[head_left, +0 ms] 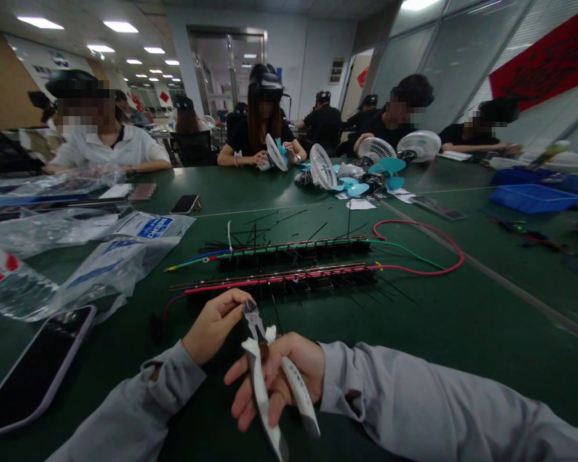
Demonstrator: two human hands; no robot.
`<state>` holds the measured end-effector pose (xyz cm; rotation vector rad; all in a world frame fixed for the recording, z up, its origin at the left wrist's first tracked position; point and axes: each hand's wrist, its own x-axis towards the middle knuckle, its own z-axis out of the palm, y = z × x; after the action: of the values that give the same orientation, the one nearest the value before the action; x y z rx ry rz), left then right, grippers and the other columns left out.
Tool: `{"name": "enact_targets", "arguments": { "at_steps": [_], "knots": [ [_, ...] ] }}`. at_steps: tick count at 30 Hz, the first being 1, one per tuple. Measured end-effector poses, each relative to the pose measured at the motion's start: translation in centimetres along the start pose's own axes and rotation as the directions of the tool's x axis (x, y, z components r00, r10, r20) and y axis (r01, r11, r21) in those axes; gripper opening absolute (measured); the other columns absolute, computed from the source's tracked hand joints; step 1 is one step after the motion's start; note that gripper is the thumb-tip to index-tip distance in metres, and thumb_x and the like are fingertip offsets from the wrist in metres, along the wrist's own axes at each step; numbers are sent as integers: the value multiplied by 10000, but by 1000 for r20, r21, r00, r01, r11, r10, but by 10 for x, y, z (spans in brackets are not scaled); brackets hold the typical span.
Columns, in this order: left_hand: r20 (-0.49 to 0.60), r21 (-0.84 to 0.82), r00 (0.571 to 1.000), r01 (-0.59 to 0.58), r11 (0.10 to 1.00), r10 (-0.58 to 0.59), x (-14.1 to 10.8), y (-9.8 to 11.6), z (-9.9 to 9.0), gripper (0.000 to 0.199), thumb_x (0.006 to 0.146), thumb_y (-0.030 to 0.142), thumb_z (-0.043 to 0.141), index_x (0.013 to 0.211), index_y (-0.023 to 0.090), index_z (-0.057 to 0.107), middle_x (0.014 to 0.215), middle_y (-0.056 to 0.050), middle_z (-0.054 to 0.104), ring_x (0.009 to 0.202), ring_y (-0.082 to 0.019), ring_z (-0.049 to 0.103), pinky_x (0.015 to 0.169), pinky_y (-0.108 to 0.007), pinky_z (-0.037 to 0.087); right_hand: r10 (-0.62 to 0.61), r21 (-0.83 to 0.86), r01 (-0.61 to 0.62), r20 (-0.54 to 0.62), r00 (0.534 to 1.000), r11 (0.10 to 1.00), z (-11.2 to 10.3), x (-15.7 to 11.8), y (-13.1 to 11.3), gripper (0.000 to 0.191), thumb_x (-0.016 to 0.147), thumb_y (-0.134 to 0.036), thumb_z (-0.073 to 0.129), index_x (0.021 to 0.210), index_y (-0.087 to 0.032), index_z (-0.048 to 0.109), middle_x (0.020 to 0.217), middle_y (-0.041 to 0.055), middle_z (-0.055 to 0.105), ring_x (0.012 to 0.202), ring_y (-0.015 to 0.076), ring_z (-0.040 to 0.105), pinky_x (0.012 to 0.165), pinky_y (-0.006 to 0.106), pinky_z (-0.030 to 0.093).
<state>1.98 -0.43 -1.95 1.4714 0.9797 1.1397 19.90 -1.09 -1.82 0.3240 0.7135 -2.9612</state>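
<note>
My right hand [296, 369] holds diagonal cutters [256, 351] with white handles, which are spread apart across the palm and fingers. The cutters' jaws point away from me. At the jaw tip, the fingers of my left hand [218, 321] are pinched together; whatever lies between them is hidden or too small to name. Just beyond both hands lies a black strip with a red wire [279, 278] along it, tied at many points with black cable ties whose tails stick out. Behind it sits a similar strip with a green wire [293, 246], its ties bristling upward.
A phone [38, 366], a water bottle [17, 285] and clear plastic bags [120, 260] lie at the left. A red cable loop [455, 247] curves out to the right. Across the green table, people handle fans [322, 168]. Blue trays [537, 199] stand at the far right.
</note>
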Motion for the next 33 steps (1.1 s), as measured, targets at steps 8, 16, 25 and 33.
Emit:
{"name": "enact_targets", "arguments": {
  "at_steps": [8,16,25,33],
  "knots": [
    [4,-1,1000,16,1000,-16,-1,0,-1,161,829,301,591,844,144,620,902,-59,607,810,-169,568,749,-271,463,-47,7,47,-59,997,999,1,-3,3,379,639,-204,428,952,-39,565,667,91,562,642,206,624,335,202,428],
    [3,5,1000,1,1000,-1,-1,0,-1,157,833,292,591,844,139,625,898,-59,606,809,-166,572,753,-274,464,-11,54,15,-77,997,998,7,-6,3,171,634,-219,441,768,-127,493,619,43,445,524,155,512,224,142,204],
    [4,11,1000,4,1000,-4,-1,1,-1,171,832,308,590,853,140,617,891,-63,602,816,-175,569,759,-281,470,0,54,6,-111,994,999,10,-6,4,134,624,-220,444,739,-153,449,611,38,418,506,136,476,236,118,136],
    [-13,7,1000,2,1000,-2,-1,2,0,188,822,329,599,837,144,620,877,-59,606,808,-174,571,764,-285,471,15,51,-9,-117,993,999,11,-7,3,139,617,-212,445,743,-155,448,601,39,432,500,136,472,240,118,140]
  ]
}}
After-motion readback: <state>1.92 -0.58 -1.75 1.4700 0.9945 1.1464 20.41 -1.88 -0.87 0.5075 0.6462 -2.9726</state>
